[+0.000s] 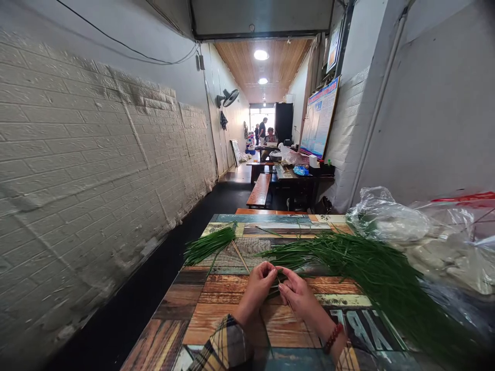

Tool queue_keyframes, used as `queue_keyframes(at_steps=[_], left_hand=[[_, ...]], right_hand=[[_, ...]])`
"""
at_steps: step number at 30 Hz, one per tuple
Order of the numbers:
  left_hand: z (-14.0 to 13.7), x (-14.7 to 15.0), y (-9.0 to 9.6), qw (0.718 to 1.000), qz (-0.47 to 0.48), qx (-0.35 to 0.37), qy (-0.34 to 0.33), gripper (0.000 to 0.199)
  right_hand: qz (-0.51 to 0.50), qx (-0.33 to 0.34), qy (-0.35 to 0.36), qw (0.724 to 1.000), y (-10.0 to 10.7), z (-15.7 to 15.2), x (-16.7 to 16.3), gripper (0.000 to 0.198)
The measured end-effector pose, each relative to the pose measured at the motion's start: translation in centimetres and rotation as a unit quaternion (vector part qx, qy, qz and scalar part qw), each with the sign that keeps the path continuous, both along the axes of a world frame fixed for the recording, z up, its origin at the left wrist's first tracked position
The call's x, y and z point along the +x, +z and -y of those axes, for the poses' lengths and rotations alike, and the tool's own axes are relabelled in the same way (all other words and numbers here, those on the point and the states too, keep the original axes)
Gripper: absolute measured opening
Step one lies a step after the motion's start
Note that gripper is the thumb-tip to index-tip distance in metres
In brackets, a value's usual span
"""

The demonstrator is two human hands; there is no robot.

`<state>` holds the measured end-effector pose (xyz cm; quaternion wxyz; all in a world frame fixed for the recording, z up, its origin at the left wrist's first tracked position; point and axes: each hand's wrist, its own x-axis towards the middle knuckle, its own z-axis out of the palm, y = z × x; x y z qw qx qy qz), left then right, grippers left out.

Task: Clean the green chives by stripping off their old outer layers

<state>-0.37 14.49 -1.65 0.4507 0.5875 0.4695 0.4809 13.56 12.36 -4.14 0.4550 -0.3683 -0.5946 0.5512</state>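
My left hand (261, 284) and my right hand (297, 292) meet over the table, fingertips pinched together. A thin wooden skewer (290, 307) shows at my right fingers, running down under the palm. A bit of green, seemingly a chive, shows between the two hands; my left fingers hide most of it. Just beyond them lies a large loose heap of long green chives (340, 252), spreading to the right edge. To the left is a neater bundle of chives (212, 244). Thin wooden skewers (240, 256) lie slanting beside that bundle.
The table (228, 293) has a patchwork wood-print top. Clear plastic bags (417, 232) with pale contents crowd its right side. A wooden bench (260, 189) and further tables stand ahead. People (266, 133) are at the far end. A brick-patterned wall (88, 165) runs along the left.
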Motion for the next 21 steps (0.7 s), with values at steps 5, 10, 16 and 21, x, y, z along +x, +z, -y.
queue_keyframes(at_steps=[5, 10, 16, 21], left_hand=[[-0.12, -0.13, -0.47, 1.0, -0.009, 0.015, -0.006, 0.022], [0.18, -0.21, -0.42, 0.997, -0.066, 0.041, 0.0, 0.021], [0.6, -0.17, 0.07, 0.988, -0.139, 0.072, 0.014, 0.017], [0.86, -0.17, 0.2, 0.977, -0.186, 0.099, 0.027, 0.014]], right_hand=[[-0.001, 0.006, 0.004, 1.0, -0.32, -0.05, 0.05, 0.053], [-0.001, 0.011, 0.003, 1.0, -0.72, -0.28, 0.18, 0.05], [0.005, 0.016, -0.009, 1.0, -0.69, -0.35, 0.31, 0.045], [0.009, 0.013, -0.014, 1.0, -0.72, -0.34, 0.33, 0.044]])
